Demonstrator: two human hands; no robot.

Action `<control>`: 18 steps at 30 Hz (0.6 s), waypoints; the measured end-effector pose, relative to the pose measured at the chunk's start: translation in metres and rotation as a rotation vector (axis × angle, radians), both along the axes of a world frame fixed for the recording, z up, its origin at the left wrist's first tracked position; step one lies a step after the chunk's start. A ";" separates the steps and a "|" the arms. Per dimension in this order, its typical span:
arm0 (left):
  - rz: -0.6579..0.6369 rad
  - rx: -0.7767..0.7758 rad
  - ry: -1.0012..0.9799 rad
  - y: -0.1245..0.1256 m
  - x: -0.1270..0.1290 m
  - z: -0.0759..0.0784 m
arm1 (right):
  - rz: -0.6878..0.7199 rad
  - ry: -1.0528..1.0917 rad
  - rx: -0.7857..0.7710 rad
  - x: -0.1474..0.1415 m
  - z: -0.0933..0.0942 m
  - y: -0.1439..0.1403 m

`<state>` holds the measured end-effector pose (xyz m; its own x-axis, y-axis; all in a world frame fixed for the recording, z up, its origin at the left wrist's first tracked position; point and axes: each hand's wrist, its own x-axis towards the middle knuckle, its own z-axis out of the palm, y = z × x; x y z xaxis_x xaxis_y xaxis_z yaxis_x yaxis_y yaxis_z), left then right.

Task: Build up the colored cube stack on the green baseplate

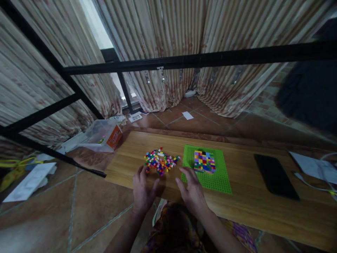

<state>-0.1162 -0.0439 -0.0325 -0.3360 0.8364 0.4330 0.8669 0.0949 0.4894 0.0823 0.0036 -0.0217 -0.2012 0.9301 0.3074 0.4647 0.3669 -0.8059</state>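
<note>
striped curtains (171, 45) hung behind a black metal frame (200, 58), and tiled floor (79, 203) surrounded a low wooden worktop (252, 207).

on the worktop, a loose pile of small coloured bricks (161, 161) lay toward the left end. the left hand (143, 189) rested at the near edge of the worktop, palm down, with its fingers spread loosely and pointing toward the pile. its fingertips lay just short of the pile's near edge; whether they touched any brick could not be determined. the hand held nothing.

the right hand (192, 191) lay to the right of the pile, also palm down with the fingers open and slightly apart, holding nothing. its fingertips reached the near left corner of a green baseplate (221, 179), which lay flat just to the right of the pile. the pile sat between the two hands and slightly beyond them.

a partly built block of multicoloured bricks (204, 162) stood on the baseplate, toward its far half and apart from both hands.

a dark flat phone (276, 176) lay further right on the worktop, well apart from the hands. white papers (314, 167) lay at the far right end. a clear plastic box (101, 135) with an orange label stood on the floor beyond the left end of the worktop.
</note>
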 end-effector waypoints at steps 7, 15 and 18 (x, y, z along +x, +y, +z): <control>-0.026 -0.150 0.229 0.014 -0.010 -0.010 | -0.044 -0.185 0.037 -0.060 -0.018 0.066; -0.034 -0.178 0.158 0.040 0.000 -0.013 | 0.057 -0.028 -0.042 -0.087 -0.025 0.061; -0.065 -0.166 0.126 0.044 0.001 -0.013 | 0.119 0.090 -0.092 -0.089 -0.021 0.058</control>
<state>-0.1156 0.0002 -0.0451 -0.2309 0.9180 0.3224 0.9271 0.1069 0.3593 -0.0070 0.0619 -0.0430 -0.2870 0.9264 0.2438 0.3473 0.3378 -0.8748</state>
